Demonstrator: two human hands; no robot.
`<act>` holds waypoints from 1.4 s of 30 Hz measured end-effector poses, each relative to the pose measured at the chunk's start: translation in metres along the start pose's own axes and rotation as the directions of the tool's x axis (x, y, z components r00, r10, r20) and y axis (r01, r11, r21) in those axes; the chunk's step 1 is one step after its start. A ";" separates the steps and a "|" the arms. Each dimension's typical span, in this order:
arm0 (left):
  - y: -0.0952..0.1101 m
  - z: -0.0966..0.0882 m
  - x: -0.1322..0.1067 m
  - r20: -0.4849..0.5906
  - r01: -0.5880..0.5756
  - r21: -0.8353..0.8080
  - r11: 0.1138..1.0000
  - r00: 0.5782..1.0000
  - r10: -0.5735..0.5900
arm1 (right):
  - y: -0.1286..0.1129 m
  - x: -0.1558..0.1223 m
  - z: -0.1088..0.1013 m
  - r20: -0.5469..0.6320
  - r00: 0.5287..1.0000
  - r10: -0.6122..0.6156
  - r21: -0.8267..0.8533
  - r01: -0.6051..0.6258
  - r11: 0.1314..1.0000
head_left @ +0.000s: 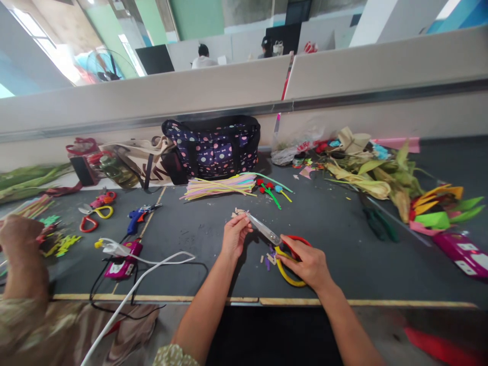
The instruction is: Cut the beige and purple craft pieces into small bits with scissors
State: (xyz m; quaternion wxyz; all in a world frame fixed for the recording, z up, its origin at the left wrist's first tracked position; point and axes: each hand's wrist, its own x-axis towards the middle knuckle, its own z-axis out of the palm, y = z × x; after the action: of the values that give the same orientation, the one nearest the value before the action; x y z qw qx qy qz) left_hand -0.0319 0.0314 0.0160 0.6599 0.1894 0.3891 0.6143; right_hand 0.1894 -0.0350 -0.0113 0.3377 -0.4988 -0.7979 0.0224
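Note:
My right hand (308, 263) grips a pair of scissors (264, 230) by its red and yellow handles, with the blades pointing up and left. At the blade tips, my left hand (235, 236) is closed in a pinch; whatever is between its fingers is too small to make out. Small beige scraps (239, 210) lie just beyond my left fingertips. Purple scraps (268, 263) and more beige bits are beside the yellow handle. Farther back lies a bundle of pastel pipe cleaners (217, 187), next to red pompom-like pieces on green stems (269, 189).
A co-worker's hand (19, 234) is at the far left. Scissors (96, 211), a blue glue gun (139, 218) and a magenta box (124, 259) with a white cable lie left. A patterned bag (217, 147) stands behind. Corn husks (358, 178) and green pliers (377, 218) lie right.

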 end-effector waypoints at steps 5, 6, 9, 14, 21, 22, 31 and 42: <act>0.000 0.001 0.000 0.006 0.015 -0.003 1.000 1.000 -0.015 | -0.001 0.002 -0.001 -0.021 0.999 -0.025 0.003 0.025 1.000; 0.000 0.001 0.000 0.006 0.015 -0.004 1.000 1.000 -0.015 | -0.001 0.002 -0.001 -0.022 0.999 -0.026 0.004 0.026 1.000; 0.000 0.001 0.000 -0.002 0.016 -0.010 1.000 1.000 -0.016 | 0.000 0.001 0.000 -0.016 1.000 -0.026 0.014 0.026 1.000; 0.000 0.001 0.000 -0.007 0.021 -0.002 1.000 1.000 -0.021 | 0.000 0.000 0.000 -0.023 0.999 -0.041 0.043 0.042 0.998; 0.001 0.002 0.000 0.009 0.012 0.002 1.000 1.000 -0.012 | 0.001 -0.001 0.001 -0.017 1.000 -0.022 0.085 0.023 0.996; 0.001 0.002 0.000 0.013 0.009 0.005 1.000 1.000 -0.009 | 0.001 -0.001 0.001 -0.019 1.000 -0.024 0.086 0.026 0.996; 0.000 0.000 0.000 0.010 -0.003 0.009 1.000 1.000 0.003 | -0.003 0.000 -0.002 0.029 0.999 0.034 0.029 -0.035 0.999; -0.002 0.000 0.001 0.019 0.005 0.024 1.000 1.000 -0.005 | -0.001 0.001 -0.001 -0.022 0.999 -0.036 0.033 0.036 0.999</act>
State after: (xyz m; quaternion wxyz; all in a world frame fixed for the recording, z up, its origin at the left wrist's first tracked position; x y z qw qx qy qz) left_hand -0.0308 0.0316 0.0143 0.6628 0.2021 0.3906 0.6061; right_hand 0.1887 -0.0353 -0.0096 0.3549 -0.4788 -0.8026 0.0245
